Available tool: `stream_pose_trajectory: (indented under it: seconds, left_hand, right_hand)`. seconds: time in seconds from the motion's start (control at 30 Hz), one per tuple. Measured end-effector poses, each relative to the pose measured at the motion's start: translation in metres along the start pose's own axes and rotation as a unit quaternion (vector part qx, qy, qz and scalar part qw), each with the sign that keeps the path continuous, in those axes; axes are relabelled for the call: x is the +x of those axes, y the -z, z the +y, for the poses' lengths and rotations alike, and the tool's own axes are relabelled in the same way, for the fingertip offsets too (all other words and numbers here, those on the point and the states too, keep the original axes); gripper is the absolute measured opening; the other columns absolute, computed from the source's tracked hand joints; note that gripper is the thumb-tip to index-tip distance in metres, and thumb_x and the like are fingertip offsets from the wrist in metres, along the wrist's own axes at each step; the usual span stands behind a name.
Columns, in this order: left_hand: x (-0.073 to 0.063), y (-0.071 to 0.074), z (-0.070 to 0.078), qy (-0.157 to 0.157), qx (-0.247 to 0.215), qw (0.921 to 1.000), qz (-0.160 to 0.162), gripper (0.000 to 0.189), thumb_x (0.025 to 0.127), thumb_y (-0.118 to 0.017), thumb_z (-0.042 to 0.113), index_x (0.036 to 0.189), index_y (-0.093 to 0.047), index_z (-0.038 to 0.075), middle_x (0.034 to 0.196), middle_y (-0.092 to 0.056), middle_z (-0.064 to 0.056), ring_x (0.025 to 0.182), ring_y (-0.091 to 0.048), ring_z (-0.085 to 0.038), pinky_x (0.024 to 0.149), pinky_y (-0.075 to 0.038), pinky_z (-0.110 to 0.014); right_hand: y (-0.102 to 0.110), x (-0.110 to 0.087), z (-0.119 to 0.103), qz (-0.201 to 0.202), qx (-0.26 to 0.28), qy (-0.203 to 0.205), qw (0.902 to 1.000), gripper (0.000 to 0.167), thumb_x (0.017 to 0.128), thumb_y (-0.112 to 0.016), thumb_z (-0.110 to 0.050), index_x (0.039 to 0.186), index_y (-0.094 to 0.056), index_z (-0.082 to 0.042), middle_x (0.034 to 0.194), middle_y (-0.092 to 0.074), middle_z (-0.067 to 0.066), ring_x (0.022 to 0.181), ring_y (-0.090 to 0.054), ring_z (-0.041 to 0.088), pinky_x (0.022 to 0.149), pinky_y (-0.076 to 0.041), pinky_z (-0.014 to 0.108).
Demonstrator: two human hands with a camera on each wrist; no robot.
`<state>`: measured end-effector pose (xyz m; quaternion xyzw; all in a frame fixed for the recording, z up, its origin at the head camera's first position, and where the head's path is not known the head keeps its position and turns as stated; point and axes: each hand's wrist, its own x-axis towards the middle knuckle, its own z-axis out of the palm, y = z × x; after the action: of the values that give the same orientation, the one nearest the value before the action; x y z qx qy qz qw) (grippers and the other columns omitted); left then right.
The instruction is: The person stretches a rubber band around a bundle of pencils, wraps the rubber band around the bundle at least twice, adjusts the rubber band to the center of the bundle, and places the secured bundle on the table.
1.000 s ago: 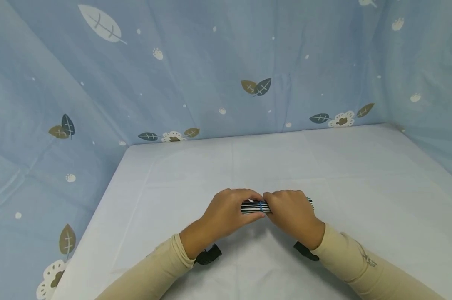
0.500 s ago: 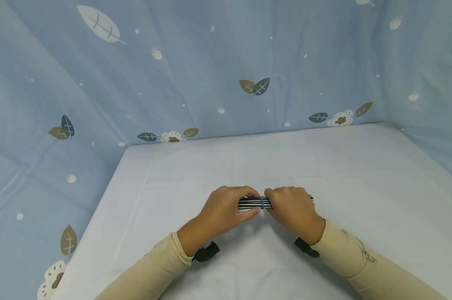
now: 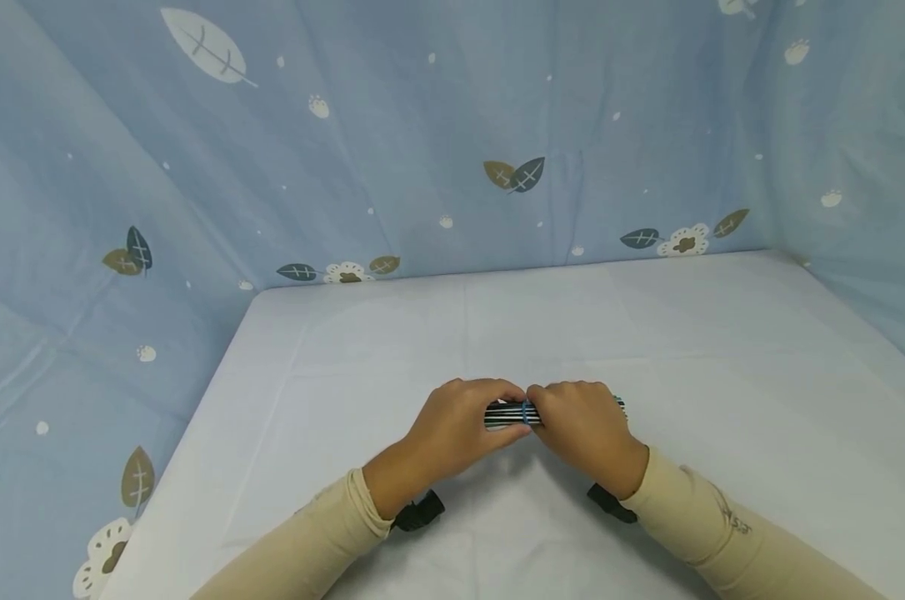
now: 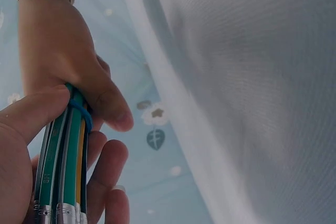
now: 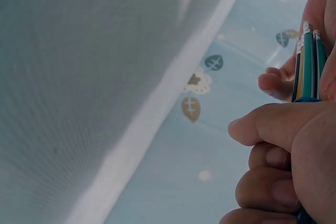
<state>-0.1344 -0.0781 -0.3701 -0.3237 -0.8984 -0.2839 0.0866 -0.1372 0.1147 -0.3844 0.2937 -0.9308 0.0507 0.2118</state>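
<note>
A bundle of pencils (image 3: 502, 415), green, black and yellow, is held level above the white table between both hands in the head view. My right hand (image 3: 589, 429) grips it with fingers wrapped round the shafts. Around the eraser end curls my left hand (image 3: 447, 427), thumb on one side and fingers on the other. A blue rubber band (image 4: 83, 113) circles the pencils (image 4: 59, 158) between the two hands, close to the right thumb. Silver ferrules and white erasers (image 5: 306, 26) show at the left-hand end in the right wrist view. The right palm hides the bundle's middle.
A white cloth (image 3: 452, 325) covers the table under the hands. Blue curtains (image 3: 392, 142) with leaf and flower prints hang behind and at both sides. Dark wrist cameras (image 3: 420, 511) sit below the wrists, over the cloth.
Both hands and the pencil bundle rise slightly in the head view, then come back down to about where they were. Both holds stay the same.
</note>
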Motion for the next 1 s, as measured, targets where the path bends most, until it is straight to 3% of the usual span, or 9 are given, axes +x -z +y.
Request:
stream_pose_trajectory:
  seconds: [0.47, 0.67, 1.0]
  left_hand:
    - [0.0007, 0.0011, 0.0026, -0.025, 0.008, 0.9993, 0.026, 0.031, 0.081, -0.084, 0.034, 0.107, -0.076, 0.018, 0.104, -0.077, 0.009, 0.092, -0.071, -0.003, 0.076, -0.053, -0.028]
    - [0.0012, 0.0041, 0.0036, -0.021, 0.006, 0.9997, 0.013, 0.031, 0.082, -0.082, 0.036, 0.108, -0.076, 0.019, 0.106, -0.076, 0.010, 0.095, -0.070, -0.003, 0.077, -0.053, -0.028]
    - [0.0027, 0.0054, 0.0013, -0.015, 0.010, 0.9998, 0.005, 0.031, 0.083, -0.082, 0.033, 0.111, -0.075, 0.022, 0.106, -0.076, 0.012, 0.093, -0.070, -0.001, 0.077, -0.053, -0.029]
  right_hand:
    - [0.0033, 0.0016, -0.0035, -0.002, 0.007, -0.002, 1.0000, 0.039, 0.078, -0.081, -0.010, 0.060, -0.047, -0.015, 0.048, -0.039, -0.007, 0.045, -0.025, 0.005, 0.042, -0.020, 0.019]
    - [0.0034, 0.0010, -0.0024, -0.013, 0.009, 0.000, 0.9999, 0.037, 0.079, -0.082, -0.011, 0.061, -0.050, -0.014, 0.049, -0.043, -0.006, 0.045, -0.028, 0.004, 0.042, -0.021, 0.018]
    - [0.0047, 0.0015, 0.0014, -0.009, 0.021, -0.007, 0.9997, 0.041, 0.077, -0.080, -0.007, 0.060, -0.044, -0.016, 0.049, -0.035, -0.008, 0.048, -0.022, 0.005, 0.045, -0.015, 0.018]
